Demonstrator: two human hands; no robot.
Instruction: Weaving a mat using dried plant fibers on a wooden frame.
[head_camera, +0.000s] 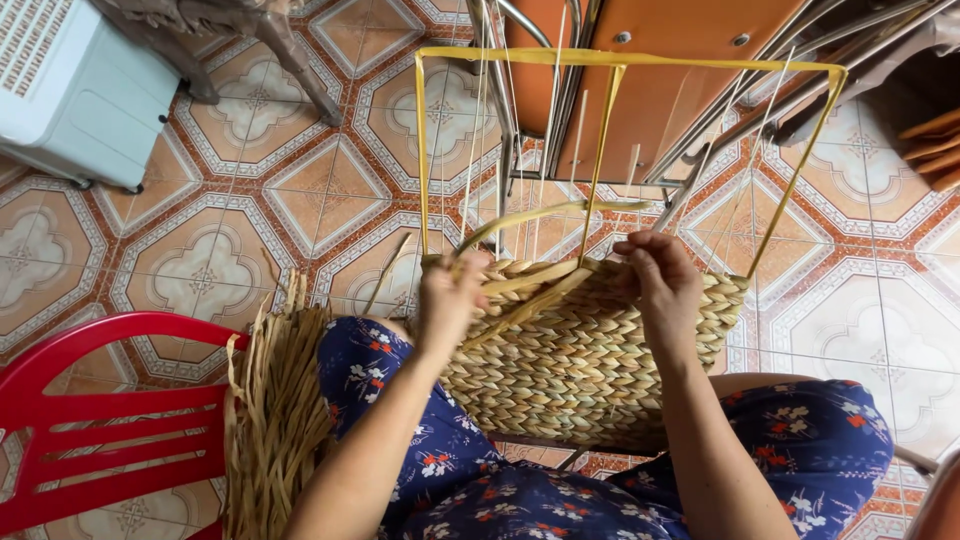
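Both hands work the top edge of a half-woven basket (580, 360) on a yellow wire frame (620, 62). Left hand (448, 300), grip clenched on a straw strand (525, 215); right hand (662, 280), fingers pinching the woven rim. Loose straw bundle (275, 430) lies beside the left knee.

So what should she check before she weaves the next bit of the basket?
1. Left hand grips a strand at the rim of the woven basket: ok.
2. Right hand is on the rim at the far side: ok, though whether it pinches a strand, cannot tell.
3. Yellow frame stands upright above the weave: ok.
4. Basket rests steady on the lap: ok.
5. Spare dried strands lie within reach, draped beside the red chair: ok.
6. Thin upright strings evenly spaced: cannot tell.
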